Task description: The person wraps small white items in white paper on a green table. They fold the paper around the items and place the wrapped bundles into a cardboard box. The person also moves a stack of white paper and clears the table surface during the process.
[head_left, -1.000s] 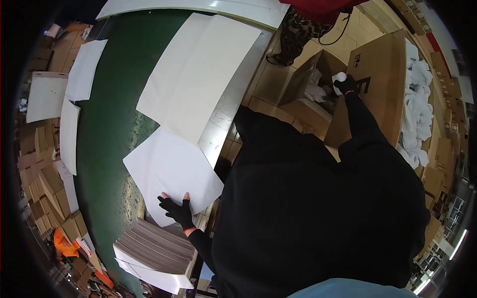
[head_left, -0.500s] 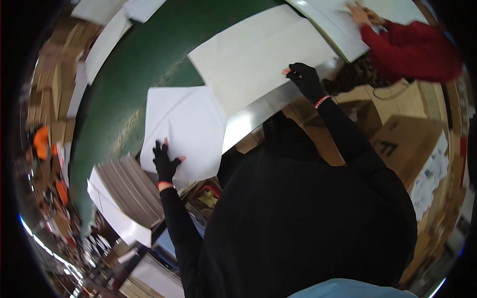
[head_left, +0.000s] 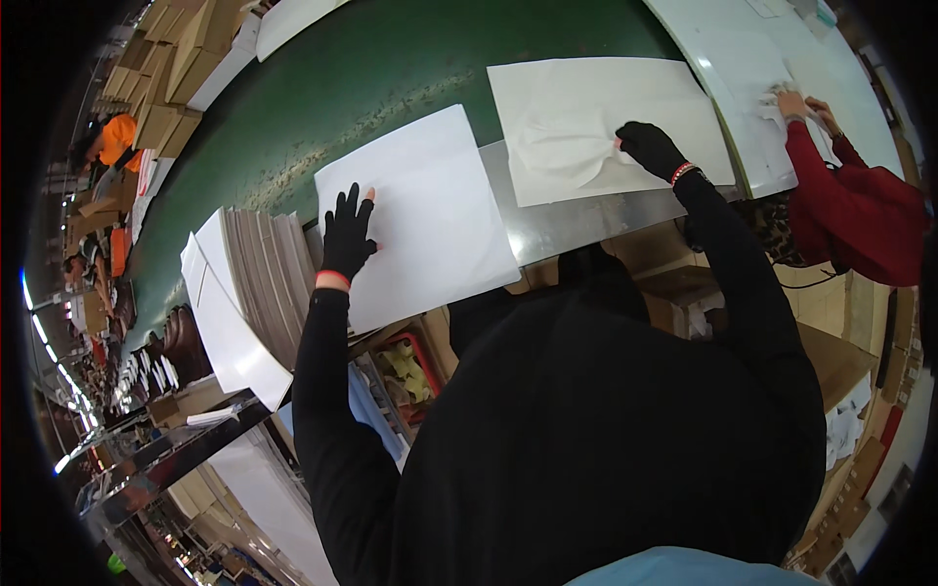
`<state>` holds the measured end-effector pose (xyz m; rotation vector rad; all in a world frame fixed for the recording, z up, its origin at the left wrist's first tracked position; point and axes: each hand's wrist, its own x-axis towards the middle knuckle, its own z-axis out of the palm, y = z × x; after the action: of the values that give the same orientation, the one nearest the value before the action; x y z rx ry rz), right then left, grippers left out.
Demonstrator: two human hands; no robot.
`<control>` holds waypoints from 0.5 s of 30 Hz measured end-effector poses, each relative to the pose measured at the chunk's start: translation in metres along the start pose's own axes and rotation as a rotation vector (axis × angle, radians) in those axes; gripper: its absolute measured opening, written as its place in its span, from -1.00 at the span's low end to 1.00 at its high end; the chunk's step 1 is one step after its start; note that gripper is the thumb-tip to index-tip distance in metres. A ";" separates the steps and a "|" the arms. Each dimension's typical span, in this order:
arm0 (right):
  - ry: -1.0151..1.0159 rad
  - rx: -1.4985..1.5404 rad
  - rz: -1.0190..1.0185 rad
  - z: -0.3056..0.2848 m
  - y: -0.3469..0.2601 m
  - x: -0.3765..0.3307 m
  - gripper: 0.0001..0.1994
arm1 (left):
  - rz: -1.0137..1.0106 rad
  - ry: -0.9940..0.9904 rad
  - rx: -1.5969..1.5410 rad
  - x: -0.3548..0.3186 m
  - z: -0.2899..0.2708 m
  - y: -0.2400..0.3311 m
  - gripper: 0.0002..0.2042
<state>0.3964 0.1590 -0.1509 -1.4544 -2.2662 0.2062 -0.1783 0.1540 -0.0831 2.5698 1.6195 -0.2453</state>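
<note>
My left hand [head_left: 349, 234], in a black glove with bare fingertips, lies spread on a smooth white sheet [head_left: 430, 215]. Beside that sheet, to its right, is a cream sheet [head_left: 557, 93], apart from it by a strip of table. Fingers curled, my right hand [head_left: 653, 151] in a matching glove grips the cream sheet near its right part. The paper is rumpled into folds just left of those fingers. What lies under my right fingers is hidden.
The green table [head_left: 410, 59] has a metal front edge [head_left: 567, 230]. A stack of boards [head_left: 264, 283] stands at the left, with a white sheet leaning on it. At the right, a person in a red sleeve [head_left: 850, 215] works at a white-topped table [head_left: 723, 59]. Cartons [head_left: 200, 49] are piled far left.
The two sheets met at their edges before and now lie apart. The cream sheet, flat earlier, has buckled beside my right hand. The whole view has also turned.
</note>
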 end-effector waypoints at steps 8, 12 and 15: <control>-0.125 0.748 -0.241 -0.070 -0.194 0.055 -0.82 | 0.267 0.575 -0.849 0.026 -0.051 0.186 -0.14; -0.036 0.934 -0.085 -0.058 -0.188 0.066 -0.88 | 0.068 0.694 -0.989 0.050 -0.036 0.170 -0.72; 0.035 0.426 0.120 -0.024 -0.091 0.034 -0.89 | -0.112 0.815 -1.069 0.028 -0.053 0.122 -0.81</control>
<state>0.3193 0.1473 -0.0876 -1.3479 -1.9523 0.6507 -0.0525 0.1348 -0.0371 1.7370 1.4048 1.4035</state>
